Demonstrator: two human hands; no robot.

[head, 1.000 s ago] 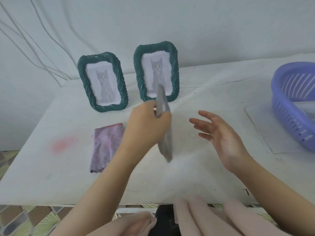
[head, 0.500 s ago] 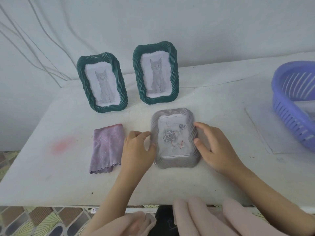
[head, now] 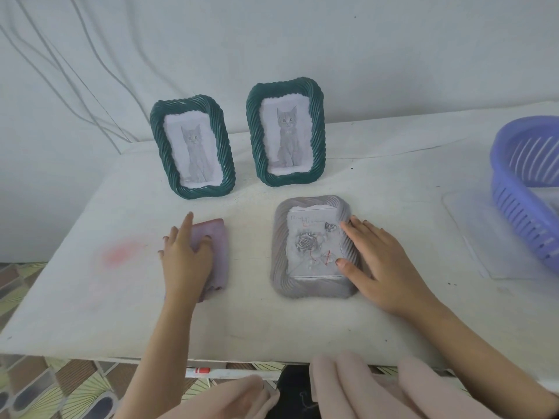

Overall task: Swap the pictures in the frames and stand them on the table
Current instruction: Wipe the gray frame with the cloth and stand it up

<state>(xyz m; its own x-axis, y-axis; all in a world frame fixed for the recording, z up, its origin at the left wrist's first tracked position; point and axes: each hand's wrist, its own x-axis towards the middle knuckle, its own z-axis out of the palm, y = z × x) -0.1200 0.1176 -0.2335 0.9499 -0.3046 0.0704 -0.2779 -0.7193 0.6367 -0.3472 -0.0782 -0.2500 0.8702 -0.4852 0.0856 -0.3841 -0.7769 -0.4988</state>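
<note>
Right hand (head: 384, 267) lies flat and spread along the right-hand rim of the grey frame (head: 313, 247), thumb at the lower inner edge, fingertips reaching the glass near the upper right corner; it presses on the frame and does not enclose it. Left hand (head: 186, 258) rests palm-down, fingers apart, on the folded purple cloth (head: 216, 255), which lies just left of the grey frame and apart from it. The grey frame lies face-up on the table (head: 302, 325), showing a rose picture, its long axis running away from the person, slightly tilted. Behind it, two green frames stand upright near the wall: the left green frame (head: 192, 146) and the right green frame (head: 286, 134), each holding a cat picture. A purple basket (head: 526, 182) sits at the far right, well apart. Assessment: the grey frame sits directly under the right hand, making that the nearer hand; access to the backing appears to require turning the frame over along its long axis.
</note>
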